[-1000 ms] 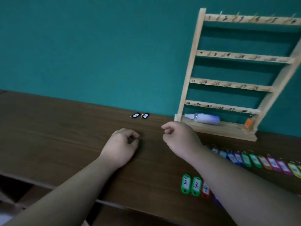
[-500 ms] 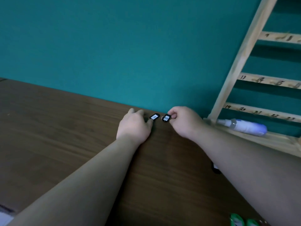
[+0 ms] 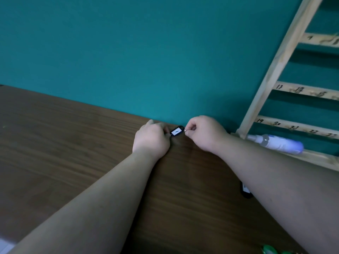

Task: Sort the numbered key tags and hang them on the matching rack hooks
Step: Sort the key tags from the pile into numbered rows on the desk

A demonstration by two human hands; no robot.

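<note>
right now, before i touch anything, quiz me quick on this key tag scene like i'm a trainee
1. True or false: the white-and-blue spray bottle stands upright on the pale wooden rack.
2. The left hand holds one end of: A a black plastic key tag with a white label; B a green tag; C nothing.
3. Fill in: the right hand pinches a small metal ___.
Key: 1 false, it lies on its side; 2 A; 3 ring.

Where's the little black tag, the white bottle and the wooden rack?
Small black plastic key tag [image 3: 177,131]: head view, on its white label.
White plastic bottle with blue end [image 3: 280,143]: head view, on its body's middle.
Pale wooden numbered rack [image 3: 276,70]: head view, on its left upright post.
</note>
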